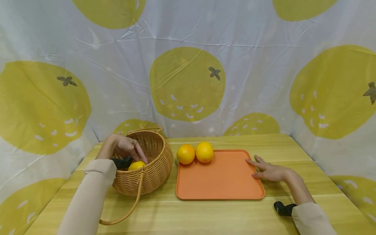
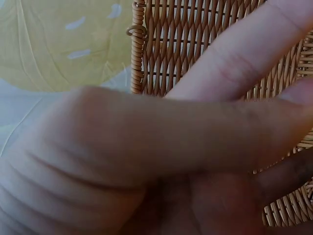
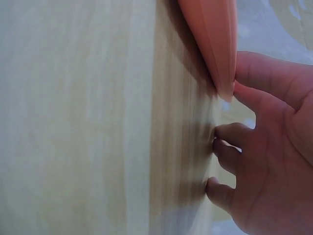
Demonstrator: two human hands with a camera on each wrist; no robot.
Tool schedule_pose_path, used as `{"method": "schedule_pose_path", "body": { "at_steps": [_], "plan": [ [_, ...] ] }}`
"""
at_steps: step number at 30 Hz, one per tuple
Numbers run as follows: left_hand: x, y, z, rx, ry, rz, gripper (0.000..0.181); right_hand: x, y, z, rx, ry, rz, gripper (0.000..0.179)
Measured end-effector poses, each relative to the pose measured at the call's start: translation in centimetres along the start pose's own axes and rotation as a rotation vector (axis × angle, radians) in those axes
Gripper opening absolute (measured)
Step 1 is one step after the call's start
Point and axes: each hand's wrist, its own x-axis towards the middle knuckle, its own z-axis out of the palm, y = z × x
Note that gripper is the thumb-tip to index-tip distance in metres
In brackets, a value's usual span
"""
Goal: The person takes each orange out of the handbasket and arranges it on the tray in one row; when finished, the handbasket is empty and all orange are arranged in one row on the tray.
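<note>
My left hand [image 1: 126, 147] reaches down into a round wicker basket [image 1: 158, 173], its visible fingers extended. A yellow-orange orange [image 1: 136, 165] shows just inside the basket's near rim, under that hand, partly hidden. In the left wrist view, the thumb and a finger [image 2: 215, 73] stretch across the woven wall; the fingertips are out of sight. An orange plastic tray [image 1: 220, 182] lies right of the basket. Two oranges, one [image 1: 186, 154] beside the other [image 1: 204, 152], sit at its far left corner. My right hand [image 1: 271, 171] touches the tray's right edge, fingers spread.
The basket's handle [image 1: 129, 212] hangs down toward the near side of the wooden table [image 1: 205, 217]. A curtain [image 1: 249, 81] printed with large yellow fruit encloses the back and sides. Each wrist carries a black device [image 1: 283, 209].
</note>
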Motion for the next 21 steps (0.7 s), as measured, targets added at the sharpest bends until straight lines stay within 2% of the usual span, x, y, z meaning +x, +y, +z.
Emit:
{"method": "schedule_pose_path", "body": {
  "at_steps": [6, 13, 21],
  "plan": [
    [0.25, 0.07, 0.32, 0.015, 0.018, -0.005, 0.022, 0.09, 0.10, 0.06, -0.003, 0.005, -0.005, 0.081],
    [0.12, 0.29, 0.42, -0.002, 0.033, -0.084, 0.029, -0.05, 0.00, 0.02, 0.002, 0.005, 0.003, 0.081],
    [-0.23, 0.15, 0.18, 0.051, 0.011, -0.022, 0.029, 0.00, -0.10, 0.03, 0.004, -0.002, 0.002, 0.081]
  ]
}}
